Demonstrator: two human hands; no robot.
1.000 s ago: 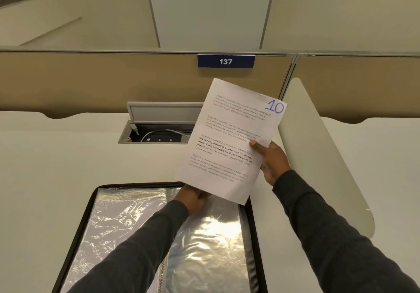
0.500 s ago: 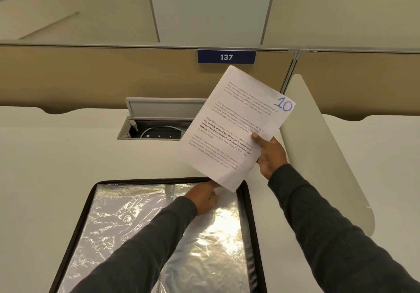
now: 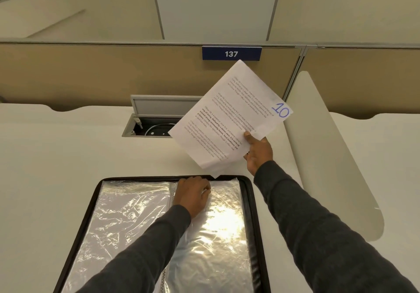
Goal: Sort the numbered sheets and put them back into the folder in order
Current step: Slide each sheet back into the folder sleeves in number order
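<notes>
A black folder (image 3: 254, 204) lies open on the desk in front of me, its shiny clear plastic sleeves (image 3: 127, 213) facing up. My right hand (image 3: 258, 151) holds a printed sheet (image 3: 227, 120) marked 10 in blue ink, tilted in the air above the folder's far right corner. My left hand (image 3: 193, 192) rests at the top of the right-hand sleeve, fingers curled at its upper edge; whether it pinches the plastic is hard to tell.
A white desk (image 3: 45, 167) carries the folder. Behind it an open cable hatch (image 3: 154, 124) shows a wire. A curved white divider (image 3: 329, 156) stands to the right. A tan partition with a blue plate reading 137 (image 3: 231, 54) closes the back.
My left hand let go of the sheet's bottom edge and dropped onto the folder's right sleeve. My right hand swung the sheet up and to the right, tilting it more.
</notes>
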